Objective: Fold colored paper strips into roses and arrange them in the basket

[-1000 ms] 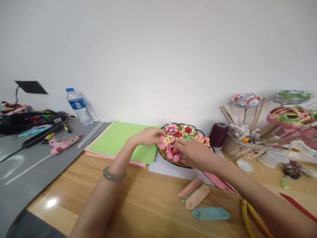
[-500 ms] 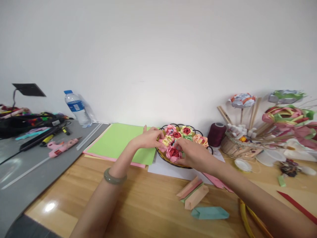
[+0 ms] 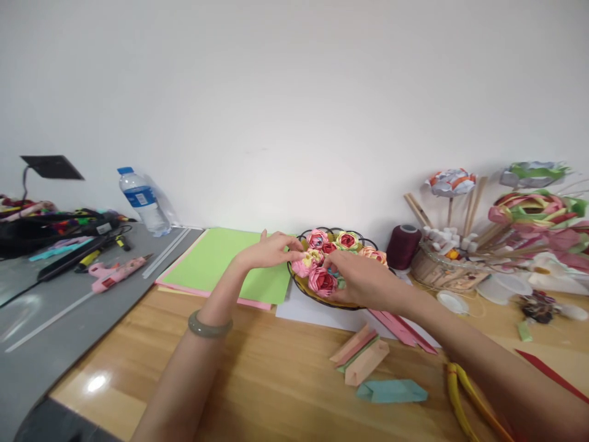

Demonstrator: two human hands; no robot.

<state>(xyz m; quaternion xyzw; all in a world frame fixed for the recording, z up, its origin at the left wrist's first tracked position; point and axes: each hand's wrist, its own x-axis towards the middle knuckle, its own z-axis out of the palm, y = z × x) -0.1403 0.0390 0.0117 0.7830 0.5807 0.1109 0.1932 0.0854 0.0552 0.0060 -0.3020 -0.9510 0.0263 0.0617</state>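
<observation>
A round basket with a dark looped rim [image 3: 309, 298] stands near the wall with several folded paper flowers in it. My left hand [image 3: 269, 250] is at its left edge, fingers apart, the fingertips by a pink and yellow flower [image 3: 305, 264]. My right hand [image 3: 361, 277] reaches over the basket's right side, thumb and fingers around the right edge of a red and pink flower [image 3: 323, 281]; whether it grips anything is hidden. Folded paper pieces [image 3: 367, 362] and a blue one [image 3: 392, 391] lie in front of the basket.
Green paper sheets [image 3: 221, 258] lie left of the basket. Further left are a pink glue gun [image 3: 115, 274] and a water bottle [image 3: 143, 202]. At right are a dark thread spool [image 3: 404, 247], a holder with sticks [image 3: 448, 273], paper flowers and yellow handles [image 3: 455, 399].
My left hand has drawn slightly left, off the pink and yellow flower. My right hand has shifted slightly over the basket's right side.
</observation>
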